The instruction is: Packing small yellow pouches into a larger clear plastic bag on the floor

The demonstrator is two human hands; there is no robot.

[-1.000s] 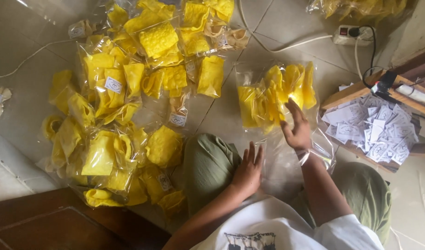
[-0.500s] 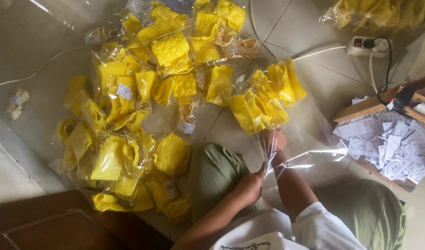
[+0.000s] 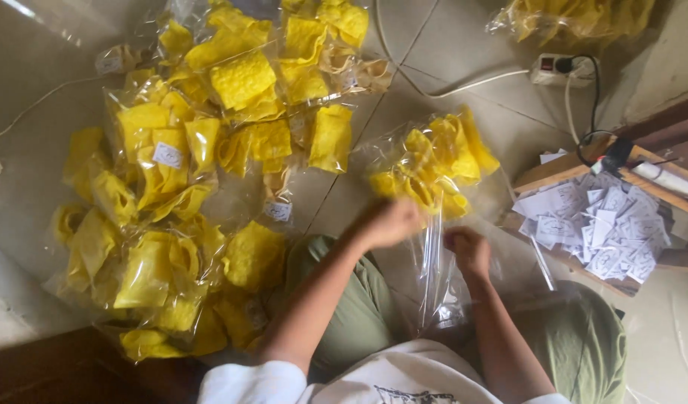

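Both hands grip one clear bag (image 3: 434, 172) of yellow crackers lying on the floor beside the person's knee (image 3: 359, 299). The left hand (image 3: 389, 223) is blurred, fingers closed on the bag's neck; the right hand (image 3: 467, 251) clamps the plastic too. A heap (image 3: 202, 179) of filled bags lies left of it, a tray (image 3: 583, 224) of paper slips right.

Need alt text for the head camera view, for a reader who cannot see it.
Seen from above, a seated person's left hand and right hand grip the open end of a clear plastic bag of yellow crackers on a tiled floor. A pile of filled bags lies to the left, a wooden tray of paper slips to the right.
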